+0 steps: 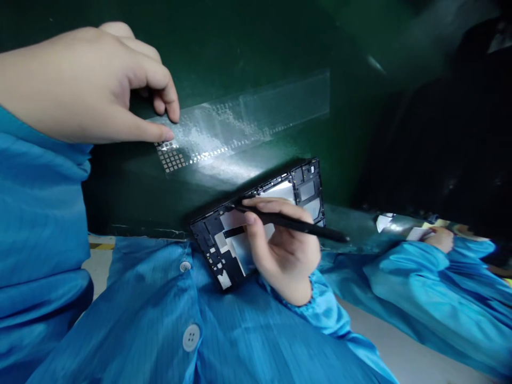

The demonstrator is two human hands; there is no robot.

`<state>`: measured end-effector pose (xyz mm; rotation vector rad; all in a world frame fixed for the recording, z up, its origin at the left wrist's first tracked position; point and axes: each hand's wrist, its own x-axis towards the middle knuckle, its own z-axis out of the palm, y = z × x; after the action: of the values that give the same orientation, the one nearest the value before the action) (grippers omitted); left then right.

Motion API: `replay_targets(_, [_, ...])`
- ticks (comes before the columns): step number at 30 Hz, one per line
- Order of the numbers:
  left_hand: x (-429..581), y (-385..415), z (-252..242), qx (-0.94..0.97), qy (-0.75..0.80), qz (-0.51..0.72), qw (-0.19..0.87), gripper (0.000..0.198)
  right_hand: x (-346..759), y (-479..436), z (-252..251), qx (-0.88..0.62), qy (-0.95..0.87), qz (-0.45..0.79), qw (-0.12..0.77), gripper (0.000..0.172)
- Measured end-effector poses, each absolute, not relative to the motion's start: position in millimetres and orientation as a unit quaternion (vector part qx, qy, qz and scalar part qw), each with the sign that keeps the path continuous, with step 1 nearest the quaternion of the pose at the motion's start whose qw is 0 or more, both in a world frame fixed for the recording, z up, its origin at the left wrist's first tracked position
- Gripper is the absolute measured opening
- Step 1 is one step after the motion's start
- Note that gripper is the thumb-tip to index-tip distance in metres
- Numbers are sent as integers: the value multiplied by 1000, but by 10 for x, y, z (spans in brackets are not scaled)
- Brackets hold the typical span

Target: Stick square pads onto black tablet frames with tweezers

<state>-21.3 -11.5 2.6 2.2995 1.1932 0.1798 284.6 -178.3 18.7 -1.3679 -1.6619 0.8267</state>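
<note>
My left hand is at the left end of a clear film sheet on the green table. Its thumb and bent forefinger press close together on the film, beside a block of small grey square pads. In my right hand is a slim black tool, seemingly tweezers, held like a pen. Its tip meets the upper long edge of an open black tablet housing with silvery areas inside. The housing lies tilted at the table's near edge, against my blue coat, and my right hand covers its middle.
The dark green table has a worn near edge. At right, another person's hand and blue sleeve are by a small striped piece and a white scrap. A large dark shape fills the right side.
</note>
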Motion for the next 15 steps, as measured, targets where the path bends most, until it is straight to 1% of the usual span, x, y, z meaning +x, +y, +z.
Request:
replay_targets(2, [-190,-120,30,851,451,71,259,98,2851,-1540,309,-520,-685,366,355,24])
replay_targets(5, [-136,-133,87,845,463,45,262,117,2744,-990,389,-441,-729,448,272,14])
replay_targets(7, [-102,-143,134,840,469,25,270,125,2611,-631,339,-396,-742,487,234,21])
replay_targets(8, [-90,-148,152,839,472,17,272,126,2541,-487,290,-379,-749,498,220,26])
replay_targets(10, [-75,-154,171,836,476,9,273,121,2426,-298,181,-353,-760,509,196,31])
replay_targets(13, [-77,-154,171,834,478,10,276,106,2360,-222,78,-331,-777,504,180,31])
replay_targets(15, [-83,-151,168,834,477,11,277,100,2372,-239,76,-329,-782,497,181,30])
